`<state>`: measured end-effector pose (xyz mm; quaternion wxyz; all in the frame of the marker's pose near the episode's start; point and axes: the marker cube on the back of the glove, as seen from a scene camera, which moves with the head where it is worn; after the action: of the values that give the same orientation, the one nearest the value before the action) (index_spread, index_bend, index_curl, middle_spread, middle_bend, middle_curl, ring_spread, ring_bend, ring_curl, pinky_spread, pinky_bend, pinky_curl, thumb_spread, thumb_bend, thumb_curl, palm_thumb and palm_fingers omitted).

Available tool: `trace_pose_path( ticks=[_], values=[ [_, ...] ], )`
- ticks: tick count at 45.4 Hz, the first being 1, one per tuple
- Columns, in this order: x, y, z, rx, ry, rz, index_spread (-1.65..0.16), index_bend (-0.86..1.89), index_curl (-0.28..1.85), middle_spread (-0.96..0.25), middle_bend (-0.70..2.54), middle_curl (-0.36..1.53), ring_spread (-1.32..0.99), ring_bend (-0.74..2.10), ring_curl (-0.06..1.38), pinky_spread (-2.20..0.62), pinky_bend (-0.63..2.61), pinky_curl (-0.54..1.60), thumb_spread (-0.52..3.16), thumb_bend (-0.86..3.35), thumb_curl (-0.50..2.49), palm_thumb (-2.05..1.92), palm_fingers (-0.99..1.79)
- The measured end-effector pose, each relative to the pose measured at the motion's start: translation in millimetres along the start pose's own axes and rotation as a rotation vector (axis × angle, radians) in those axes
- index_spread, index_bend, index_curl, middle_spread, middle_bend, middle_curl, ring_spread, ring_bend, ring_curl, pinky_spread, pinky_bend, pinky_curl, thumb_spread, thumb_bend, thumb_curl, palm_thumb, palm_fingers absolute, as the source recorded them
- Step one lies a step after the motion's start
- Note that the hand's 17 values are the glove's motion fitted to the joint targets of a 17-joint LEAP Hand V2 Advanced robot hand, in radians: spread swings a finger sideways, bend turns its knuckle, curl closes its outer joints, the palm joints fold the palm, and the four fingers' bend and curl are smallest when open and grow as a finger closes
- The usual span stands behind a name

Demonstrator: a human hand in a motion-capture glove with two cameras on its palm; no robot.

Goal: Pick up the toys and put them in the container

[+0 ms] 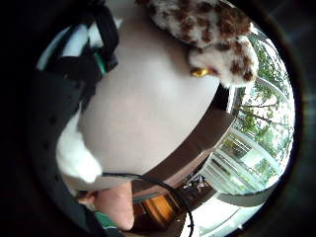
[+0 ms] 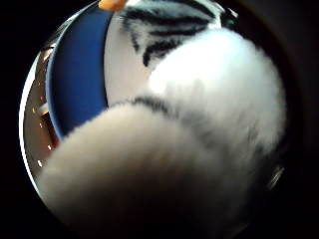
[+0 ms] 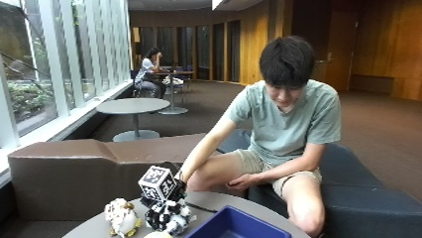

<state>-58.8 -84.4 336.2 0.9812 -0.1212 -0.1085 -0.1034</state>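
At the near edge of the outside view, a blue container (image 3: 234,225) sits on the round grey desk (image 3: 89,229), only part of its rim and wall showing. Just beside it to the left, the gloved right hand (image 3: 165,198) is down over a black-and-white striped plush toy (image 3: 168,218), which lies on the desk between the container and a second toy. Whether the fingers are closed around the striped toy or merely resting on it cannot be told from here. In the thumb side palm view, white and black-striped fur (image 2: 199,99) fills most of the picture, close to the palm, with the blue container wall (image 2: 75,79) alongside it. The second toy, a brown-spotted white plush (image 3: 122,216) with a yellow beak or feet, stands near the desk's left edge, slightly apart from the striped one; the little finger side palm view shows it (image 1: 212,34) lying on the pale desk top (image 1: 148,108). Behind the desk, the person sits on a dark bench, leaning forward with the right arm stretched down, the bare left hand (image 3: 240,182) resting on a knee.
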Motion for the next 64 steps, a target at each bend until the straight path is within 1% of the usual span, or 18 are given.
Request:
trace_pose_path(
  ticks=[3, 4, 6, 7, 8, 12, 13, 15, 20, 24, 27, 34, 44, 53, 58, 64],
  values=[
    [3, -3, 2, 0.036, -0.044, 0.035, -0.28, 0.31, 0.26, -0.09, 0.19, 0.19, -0.13, 0.58, 0.27, -0.1, 0.99, 0.34, 1.27, 0.16, 0.35, 0.4, 0.4],
    [3, -4, 3, 0.047, -0.056, 0.043, -0.27, 0.3, 0.26, -0.1, 0.2, 0.19, -0.15, 0.61, 0.28, -0.12, 0.98, 0.33, 1.28, 0.17, 0.36, 0.41, 0.43],
    [3, -5, 4, 0.062, -0.072, 0.056, -0.27, 0.23, 0.25, -0.13, 0.26, 0.22, -0.19, 0.75, 0.33, -0.18, 1.0, 0.34, 1.29, 0.21, 0.39, 0.49, 0.61],
    [2, -6, 4, 0.069, -0.075, 0.057, -0.27, 0.25, 0.26, -0.12, 0.21, 0.21, -0.19, 0.7, 0.3, -0.17, 0.98, 0.32, 1.29, 0.19, 0.38, 0.46, 0.51],
    [1, -6, 4, 0.078, -0.076, 0.057, -0.27, 0.21, 0.26, -0.14, 0.26, 0.23, -0.22, 0.79, 0.36, -0.21, 1.01, 0.35, 1.3, 0.22, 0.4, 0.51, 0.62],
    [-2, -5, 5, 0.096, -0.077, 0.078, -0.29, 0.26, 0.28, -0.19, 0.33, 0.26, -0.29, 0.85, 0.39, -0.27, 1.04, 0.36, 1.16, 0.25, 0.48, 0.63, 0.83],
    [-1, -3, 6, 0.094, -0.084, 0.09, -0.3, 0.26, 0.29, -0.19, 0.33, 0.27, -0.3, 0.86, 0.39, -0.28, 1.04, 0.36, 1.14, 0.25, 0.49, 0.64, 0.82],
    [0, 1, 7, 0.083, -0.113, 0.114, -0.31, 0.3, 0.31, -0.21, 0.41, 0.29, -0.32, 0.9, 0.42, -0.3, 1.04, 0.37, 1.08, 0.25, 0.52, 0.66, 0.99],
    [3, 13, 6, 0.009, -0.21, 0.168, -0.34, 0.39, 0.36, -0.25, 0.51, 0.35, -0.36, 0.95, 0.46, -0.33, 0.99, 0.38, 0.97, 0.23, 0.58, 0.68, 1.08],
    [3, 28, 2, -0.007, -0.267, 0.173, -0.36, 0.46, 0.42, -0.25, 0.58, 0.39, -0.37, 0.97, 0.49, -0.34, 0.97, 0.39, 0.87, 0.21, 0.62, 0.68, 1.09],
    [0, 38, -13, -0.007, -0.253, 0.151, -0.37, 0.49, 0.45, -0.25, 0.61, 0.42, -0.38, 0.99, 0.51, -0.35, 0.97, 0.4, 0.81, 0.2, 0.65, 0.68, 1.07],
    [-15, 65, -79, 0.035, -0.192, 0.102, -0.38, 0.53, 0.52, -0.25, 0.68, 0.48, -0.39, 1.02, 0.54, -0.36, 0.98, 0.42, 0.7, 0.18, 0.72, 0.68, 1.05],
    [-49, 95, -190, 0.167, -0.108, 0.06, -0.39, 0.56, 0.62, -0.24, 0.73, 0.54, -0.39, 1.05, 0.58, -0.36, 1.01, 0.44, 0.58, 0.16, 0.8, 0.68, 1.01],
    [-113, 104, -286, 0.284, -0.074, 0.005, -0.4, 0.56, 0.7, -0.24, 0.75, 0.6, -0.39, 1.07, 0.6, -0.36, 1.04, 0.45, 0.5, 0.14, 0.87, 0.68, 0.98],
    [-151, 103, -313, 0.302, -0.08, -0.042, -0.41, 0.56, 0.75, -0.24, 0.76, 0.63, -0.39, 1.09, 0.62, -0.36, 1.06, 0.46, 0.48, 0.14, 0.9, 0.68, 0.96],
    [-202, 94, -329, 0.329, -0.074, -0.099, -0.42, 0.56, 0.81, -0.23, 0.76, 0.66, -0.39, 1.1, 0.63, -0.35, 1.08, 0.46, 0.45, 0.13, 0.94, 0.68, 0.94]
  ],
)
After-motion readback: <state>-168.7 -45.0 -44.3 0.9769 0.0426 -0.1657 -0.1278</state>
